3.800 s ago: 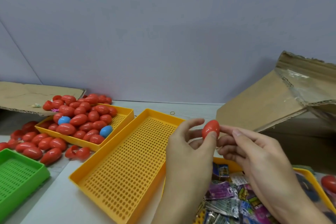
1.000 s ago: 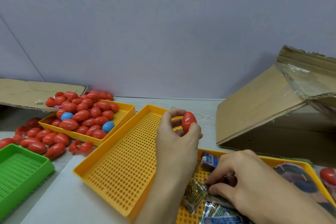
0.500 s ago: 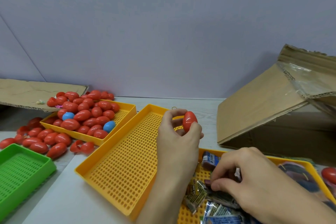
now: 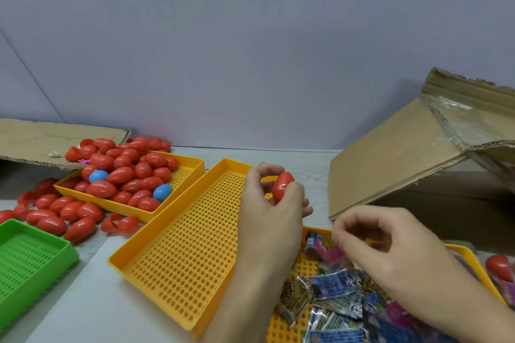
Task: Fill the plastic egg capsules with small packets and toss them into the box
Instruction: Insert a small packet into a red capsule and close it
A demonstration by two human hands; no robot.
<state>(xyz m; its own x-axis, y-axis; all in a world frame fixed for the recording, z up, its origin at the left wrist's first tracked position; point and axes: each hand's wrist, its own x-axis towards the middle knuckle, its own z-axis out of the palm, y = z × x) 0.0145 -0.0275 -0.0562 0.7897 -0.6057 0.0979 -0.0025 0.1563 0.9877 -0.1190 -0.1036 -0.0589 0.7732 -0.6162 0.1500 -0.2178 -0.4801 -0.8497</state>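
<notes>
Egg capsule (image 4: 282,190) pinched upright in left hand (image 4: 271,211); right hand (image 4: 390,248) curled above packets (image 4: 334,295).

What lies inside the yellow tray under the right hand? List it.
The yellow tray holds a heap of small printed packets, blue, pink and black-yellow. The right hand covers the middle of it, so what lies there cannot be seen.

3 yellow trays (image 4: 178,234), 2 blue eggs (image 4: 98,176)
</notes>
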